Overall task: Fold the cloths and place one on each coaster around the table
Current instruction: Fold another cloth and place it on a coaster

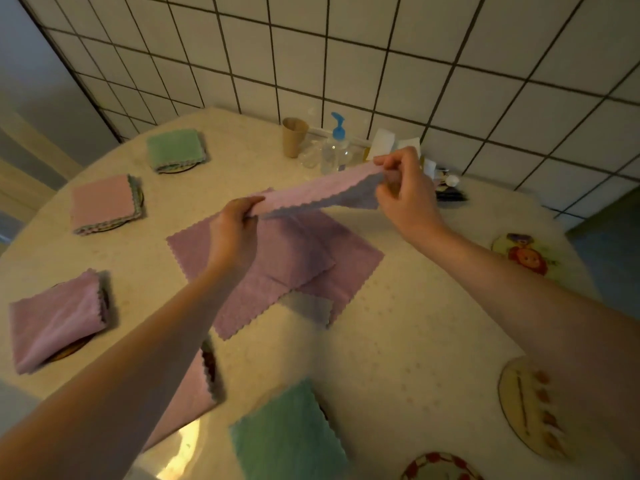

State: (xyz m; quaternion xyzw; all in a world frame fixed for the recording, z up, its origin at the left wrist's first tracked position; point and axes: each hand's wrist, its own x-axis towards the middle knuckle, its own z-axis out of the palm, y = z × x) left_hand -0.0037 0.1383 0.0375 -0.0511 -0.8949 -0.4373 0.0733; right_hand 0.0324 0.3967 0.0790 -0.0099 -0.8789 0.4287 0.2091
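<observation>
My left hand [233,233] and my right hand [403,188] each pinch one end of a pink cloth [318,194], stretched folded in the air above the table's middle. Under it lie unfolded purple cloths [298,261] in a loose pile. Folded cloths rest on coasters: a green one [175,148] at the far left, a pink one [104,204], a purple one [55,320], another pink one [194,393] partly hidden by my left arm, and a green one [289,434] near me. Bare coasters show at the right [524,252], [530,403] and at the bottom edge [440,467].
The round cream table [415,341] stands against a white tiled wall [381,46]. At the back sit a brown cup [294,136], a clear pump bottle with a blue top [336,147], small glass jars and white boxes [384,143].
</observation>
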